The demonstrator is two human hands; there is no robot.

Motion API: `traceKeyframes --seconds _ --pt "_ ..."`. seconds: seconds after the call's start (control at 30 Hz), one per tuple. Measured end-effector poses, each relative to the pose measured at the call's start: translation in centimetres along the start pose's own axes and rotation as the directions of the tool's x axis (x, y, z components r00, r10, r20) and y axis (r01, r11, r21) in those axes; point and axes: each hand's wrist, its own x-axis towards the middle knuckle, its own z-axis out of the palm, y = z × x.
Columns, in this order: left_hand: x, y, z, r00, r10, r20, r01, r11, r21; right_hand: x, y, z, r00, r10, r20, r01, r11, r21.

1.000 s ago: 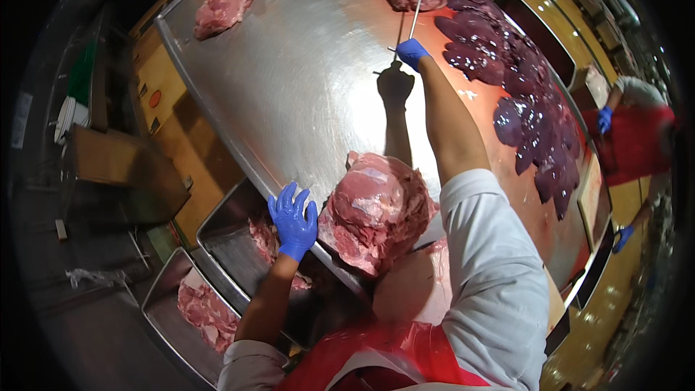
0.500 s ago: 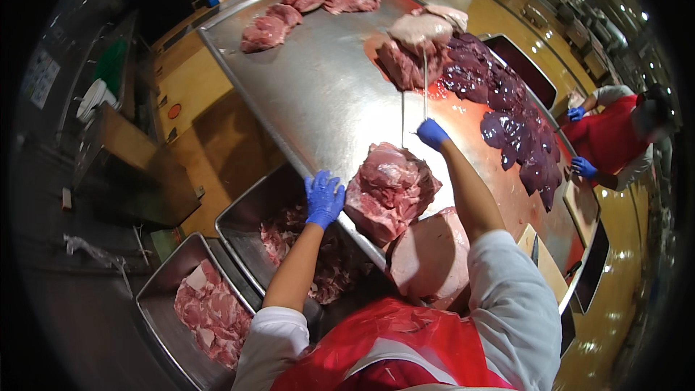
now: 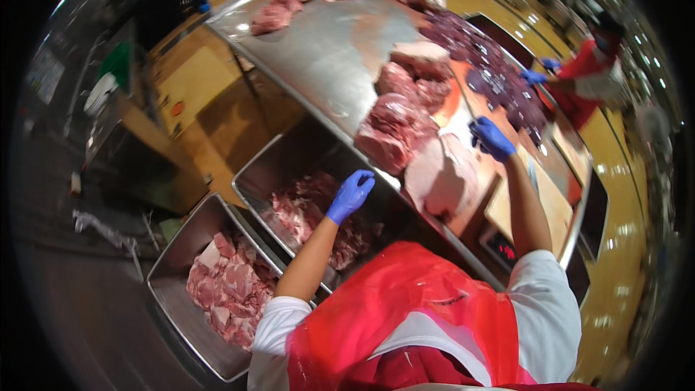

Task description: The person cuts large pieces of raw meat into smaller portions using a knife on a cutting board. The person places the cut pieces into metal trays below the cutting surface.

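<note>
My right hand [image 3: 494, 137], in a blue glove, is closed round one end of a thin metal rod [image 3: 461, 94], seemingly a meat hook. Its far end reaches a chunk of meat with a pale fat top [image 3: 421, 52]; whether the tip is in it I cannot tell. That chunk sits against a large red cut of meat [image 3: 397, 130] at the steel table's [image 3: 318, 51] near edge. A round, pale, skin-covered cut [image 3: 441, 174] lies beside it. My gloved left hand [image 3: 352, 194] hovers above a tub beside the edge, holding nothing, fingers loosely extended.
Two steel tubs of meat pieces, one below my left hand [image 3: 253, 177] and one farther left [image 3: 174, 282], stand beside the table. Dark livers [image 3: 499, 80] spread along the right side. A cutting board [image 3: 554, 203] and a lit scale [image 3: 499, 246] are near right. A co-worker [image 3: 586, 80] stands across.
The fat-topped chunk has come toward me, up against the large red cut. My right hand has drawn back with the rod. My left hand has left the table edge. The view has shifted.
</note>
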Motion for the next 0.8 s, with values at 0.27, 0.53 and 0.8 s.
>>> traceKeyframes --seconds 0.27,0.53,0.8 --pt "5.0 11.2 9.8 0.798 -0.113 0.592 0.409 0.822 -0.395 -8.0 4.7 7.6 0.975 -0.028 -0.218 0.016 0.998 -0.056" --pt "15.9 16.7 20.0 0.592 -0.447 0.671 0.737 0.638 -0.225 -11.8 9.4 18.9 0.881 -0.161 -0.446 0.043 0.964 -0.263" --pt "13.3 19.1 16.4 0.743 -0.001 0.669 0.444 0.749 -0.492 -11.2 9.9 17.5 0.809 -0.218 -0.545 0.020 0.938 -0.345"
